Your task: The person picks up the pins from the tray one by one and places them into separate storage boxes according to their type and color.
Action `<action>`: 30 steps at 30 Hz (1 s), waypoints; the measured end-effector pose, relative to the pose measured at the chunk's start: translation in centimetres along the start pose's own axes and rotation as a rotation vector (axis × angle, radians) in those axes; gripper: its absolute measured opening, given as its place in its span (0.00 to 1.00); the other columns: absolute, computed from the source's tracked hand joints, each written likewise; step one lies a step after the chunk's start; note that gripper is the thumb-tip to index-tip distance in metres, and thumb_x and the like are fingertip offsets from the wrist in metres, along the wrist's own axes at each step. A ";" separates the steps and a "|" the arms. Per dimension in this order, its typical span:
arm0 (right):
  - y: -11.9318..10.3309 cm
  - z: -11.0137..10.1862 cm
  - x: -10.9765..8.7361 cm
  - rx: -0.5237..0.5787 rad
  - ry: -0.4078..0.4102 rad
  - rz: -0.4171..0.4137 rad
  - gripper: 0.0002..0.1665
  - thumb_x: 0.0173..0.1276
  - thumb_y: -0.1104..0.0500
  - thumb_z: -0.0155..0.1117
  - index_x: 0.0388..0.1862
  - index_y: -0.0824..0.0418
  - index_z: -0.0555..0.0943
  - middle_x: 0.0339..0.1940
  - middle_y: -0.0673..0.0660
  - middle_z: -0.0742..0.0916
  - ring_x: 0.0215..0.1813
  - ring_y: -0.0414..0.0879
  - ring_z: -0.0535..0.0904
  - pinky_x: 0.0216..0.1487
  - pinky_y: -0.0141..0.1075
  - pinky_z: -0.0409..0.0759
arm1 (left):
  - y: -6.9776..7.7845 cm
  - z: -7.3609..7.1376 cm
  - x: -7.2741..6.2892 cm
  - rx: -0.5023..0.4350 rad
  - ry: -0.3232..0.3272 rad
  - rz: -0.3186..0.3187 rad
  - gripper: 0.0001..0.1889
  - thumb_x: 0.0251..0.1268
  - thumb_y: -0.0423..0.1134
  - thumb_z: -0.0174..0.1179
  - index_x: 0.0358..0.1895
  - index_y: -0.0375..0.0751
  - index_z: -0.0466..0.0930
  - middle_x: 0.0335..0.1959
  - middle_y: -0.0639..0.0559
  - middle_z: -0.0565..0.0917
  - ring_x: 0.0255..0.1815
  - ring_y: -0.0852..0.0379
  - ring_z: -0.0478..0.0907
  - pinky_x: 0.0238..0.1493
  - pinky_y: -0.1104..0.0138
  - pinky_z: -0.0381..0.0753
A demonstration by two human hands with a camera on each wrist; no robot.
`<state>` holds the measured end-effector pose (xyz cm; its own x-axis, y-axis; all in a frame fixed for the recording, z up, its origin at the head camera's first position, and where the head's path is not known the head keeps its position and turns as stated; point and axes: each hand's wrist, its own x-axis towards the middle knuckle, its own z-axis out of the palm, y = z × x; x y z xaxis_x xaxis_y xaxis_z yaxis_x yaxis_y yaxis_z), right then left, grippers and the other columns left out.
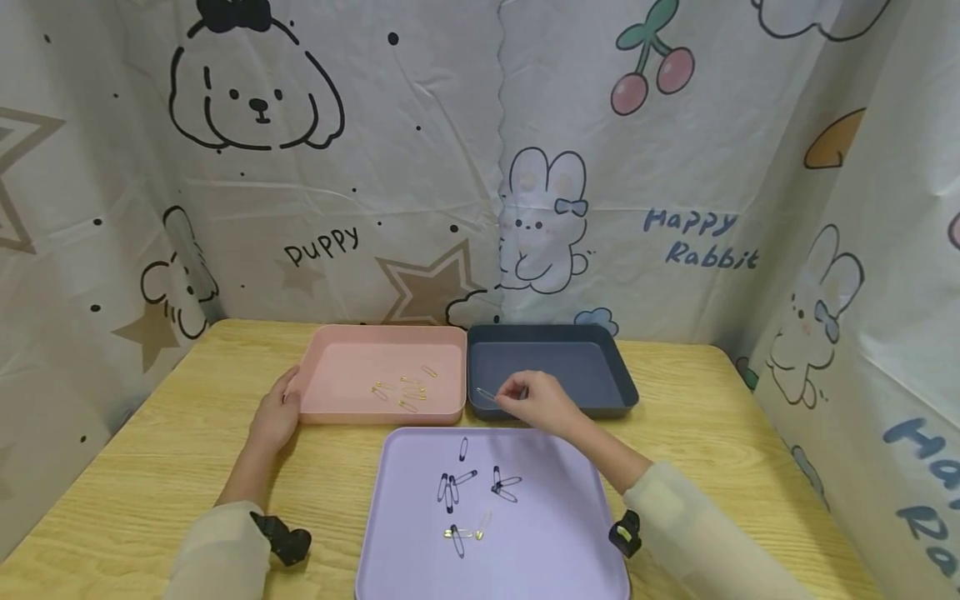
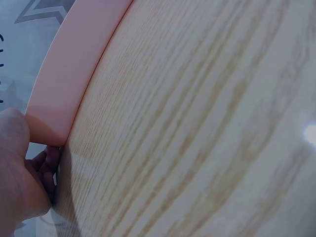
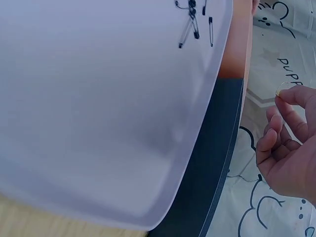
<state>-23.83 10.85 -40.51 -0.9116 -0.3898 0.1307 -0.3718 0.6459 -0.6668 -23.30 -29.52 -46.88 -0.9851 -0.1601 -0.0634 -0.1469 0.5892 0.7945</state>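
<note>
My right hand [image 1: 542, 403] pinches a gold-coloured safety pin [image 1: 486, 394] between thumb and forefinger, above the left part of the dark blue tray [image 1: 585, 358]. In the right wrist view the pin's gold end [image 3: 279, 92] shows at the fingertips. My left hand [image 1: 276, 417] holds the near left corner of the pink tray [image 1: 345, 358]; in the left wrist view its thumb is at the upper edge and its fingers curl by the base. Several gold safety pins [image 1: 408, 393] lie in the pink tray. The lilac tray [image 1: 555, 517] bears black safety pins [image 1: 450, 492] and a few gold ones [image 1: 482, 527].
The pink and dark blue trays stand side by side at the back of the wooden table [image 1: 187, 417], with the lilac tray in front of them. A printed curtain [image 1: 420, 167] hangs behind the table and along both sides.
</note>
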 end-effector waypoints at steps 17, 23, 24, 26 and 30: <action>-1.1 1.9 5.9 0.006 0.045 0.038 0.07 0.62 0.56 0.63 0.31 0.58 0.85 0.27 0.51 0.84 0.29 0.40 0.74 0.31 0.30 0.72 | 0.5 -0.1 -0.2 0.050 -0.031 -0.029 0.27 0.75 0.43 0.25 0.75 0.46 0.39 0.72 0.27 0.48 0.72 0.29 0.44 0.69 0.38 0.45; -1.7 2.9 7.0 0.035 0.048 0.013 0.07 0.62 0.58 0.62 0.32 0.60 0.84 0.28 0.52 0.85 0.28 0.39 0.73 0.31 0.29 0.72 | 0.6 -0.2 -0.3 0.050 -0.027 -0.037 0.28 0.75 0.44 0.25 0.75 0.47 0.40 0.72 0.28 0.47 0.72 0.28 0.43 0.67 0.36 0.45; -1.8 3.1 7.2 0.036 0.046 0.014 0.07 0.61 0.58 0.62 0.32 0.60 0.84 0.27 0.52 0.84 0.28 0.39 0.72 0.30 0.29 0.71 | 0.5 -0.2 -0.2 0.047 -0.028 -0.039 0.28 0.75 0.44 0.25 0.75 0.47 0.40 0.72 0.28 0.47 0.72 0.28 0.43 0.67 0.36 0.44; -2.0 3.4 7.5 0.035 0.045 0.018 0.07 0.61 0.58 0.62 0.31 0.60 0.84 0.25 0.51 0.83 0.26 0.39 0.71 0.28 0.28 0.70 | 0.4 -0.2 -0.1 0.045 -0.026 -0.040 0.28 0.75 0.44 0.26 0.75 0.47 0.40 0.72 0.28 0.47 0.72 0.28 0.43 0.68 0.36 0.44; -2.3 4.0 8.0 0.028 0.030 0.038 0.08 0.61 0.57 0.62 0.31 0.60 0.85 0.22 0.49 0.79 0.25 0.39 0.69 0.26 0.28 0.67 | 0.2 -0.2 0.0 0.046 -0.022 -0.047 0.27 0.75 0.44 0.26 0.75 0.48 0.40 0.72 0.28 0.48 0.72 0.29 0.44 0.68 0.36 0.44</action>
<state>-29.60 3.62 -40.82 -0.9301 -0.3448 0.1268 -0.3320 0.6412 -0.6918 -23.35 -29.54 -46.65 -0.9786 -0.1714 -0.1137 -0.1966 0.6177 0.7614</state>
